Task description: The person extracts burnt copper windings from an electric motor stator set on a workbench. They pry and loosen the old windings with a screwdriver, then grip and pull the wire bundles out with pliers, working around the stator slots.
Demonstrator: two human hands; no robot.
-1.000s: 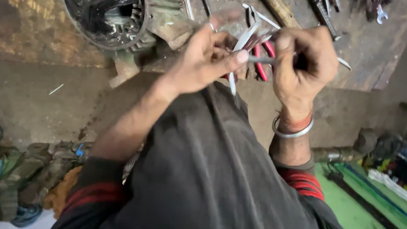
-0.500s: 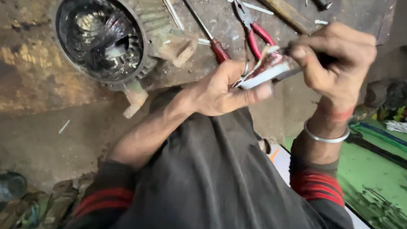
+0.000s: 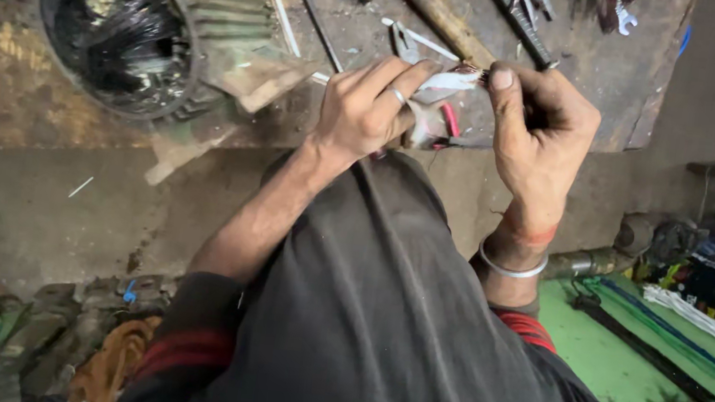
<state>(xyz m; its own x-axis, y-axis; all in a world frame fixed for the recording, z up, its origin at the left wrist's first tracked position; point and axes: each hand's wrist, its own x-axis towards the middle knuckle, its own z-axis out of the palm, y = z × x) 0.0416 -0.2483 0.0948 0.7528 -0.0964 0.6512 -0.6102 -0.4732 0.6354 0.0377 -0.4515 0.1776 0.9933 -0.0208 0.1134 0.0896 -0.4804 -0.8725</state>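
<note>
My left hand point(image 3: 367, 106), with a ring on one finger, grips a small white strip or sleeve point(image 3: 446, 82) held up over the workbench. My right hand point(image 3: 540, 122) pinches the far end of that piece, where a short tuft of coppery wire point(image 3: 472, 67) sticks out. Both hands meet above red-handled pliers point(image 3: 448, 118) that lie on the bench under them. A metal bangle and a red thread circle my right wrist.
A dirty metal workbench point(image 3: 26, 99) carries a motor housing with dark windings point(image 3: 120, 30) at the left. A hammer point(image 3: 429, 2), a long rod point(image 3: 316, 18) and other tools lie at the back. A green surface with cables point(image 3: 667, 344) is at the lower right.
The view has swung, so the motor housing sits further left and the hands nearer the middle. Both hands still hold the white piece, now closer together, with the wire tuft showing.
</note>
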